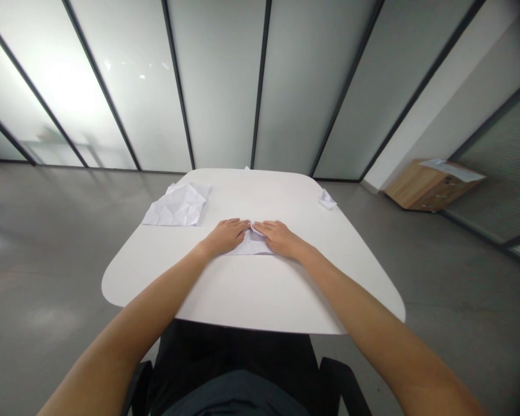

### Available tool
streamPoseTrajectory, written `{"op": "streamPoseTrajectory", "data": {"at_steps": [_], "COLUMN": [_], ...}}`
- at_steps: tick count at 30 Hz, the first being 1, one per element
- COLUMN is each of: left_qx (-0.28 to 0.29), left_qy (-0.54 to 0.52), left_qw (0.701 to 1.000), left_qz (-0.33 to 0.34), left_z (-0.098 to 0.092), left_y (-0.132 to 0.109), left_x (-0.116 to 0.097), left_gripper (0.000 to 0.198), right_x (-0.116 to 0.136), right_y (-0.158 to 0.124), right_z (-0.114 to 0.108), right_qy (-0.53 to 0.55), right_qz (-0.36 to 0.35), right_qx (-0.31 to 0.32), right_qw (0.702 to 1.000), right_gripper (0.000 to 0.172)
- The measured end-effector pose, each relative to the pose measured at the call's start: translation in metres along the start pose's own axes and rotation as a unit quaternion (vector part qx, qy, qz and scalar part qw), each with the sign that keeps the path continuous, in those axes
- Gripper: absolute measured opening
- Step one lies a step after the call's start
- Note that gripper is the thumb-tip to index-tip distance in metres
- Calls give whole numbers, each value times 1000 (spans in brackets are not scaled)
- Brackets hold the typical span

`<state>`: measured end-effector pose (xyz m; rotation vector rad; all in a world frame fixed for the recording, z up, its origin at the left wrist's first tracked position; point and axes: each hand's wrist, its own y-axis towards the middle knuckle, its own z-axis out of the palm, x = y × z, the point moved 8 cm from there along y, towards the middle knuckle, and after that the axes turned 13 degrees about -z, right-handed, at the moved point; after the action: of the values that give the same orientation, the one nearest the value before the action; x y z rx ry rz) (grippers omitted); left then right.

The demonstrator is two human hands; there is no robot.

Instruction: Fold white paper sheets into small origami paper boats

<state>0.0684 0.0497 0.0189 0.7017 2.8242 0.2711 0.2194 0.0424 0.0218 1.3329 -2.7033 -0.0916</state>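
Note:
A white sheet of paper (250,248), partly folded, lies on the table in front of me, its near edge straight and facing me. My left hand (229,234) rests on its left part, fingers stretched out flat towards the middle. From the other side my right hand (278,236) lies over the right part with its fingers extended. The fingertips of both hands almost meet at a small raised fold near the paper's centre. Much of the sheet is hidden under the hands, and the right thumb does not show clearly.
The paper lies on a white table (251,294) with rounded corners. Creased white sheets (177,205) are at its left edge, and a small folded paper piece (327,199) is near the right edge. A wooden cabinet (431,186) stands on the floor at right.

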Motion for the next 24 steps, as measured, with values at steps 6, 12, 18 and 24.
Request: {"op": "streamPoseTrajectory", "data": {"at_steps": [6,12,18,24], "left_qx": [-3,3,7,13], "left_qy": [-3,-3,14,18], "left_qw": [1000,1000,1000,1000], "left_qz": [-2,-12,5,-2], "left_z": [1,2,2,4], "left_y": [0,0,-1,-1], "left_x": [2,4,1,2], "left_gripper": [47,50,50,50], "right_x": [-2,2,4,7], "right_y": [1,2,-1,-3], "right_z": [3,5,7,10], "right_qy": [-10,-42,-34,-6], "right_qz": [-16,-39,-22,-10], "right_qx": [1,2,12,23], "right_qw": [1000,998,999,1000], "right_gripper": [67,60,57,66]}}
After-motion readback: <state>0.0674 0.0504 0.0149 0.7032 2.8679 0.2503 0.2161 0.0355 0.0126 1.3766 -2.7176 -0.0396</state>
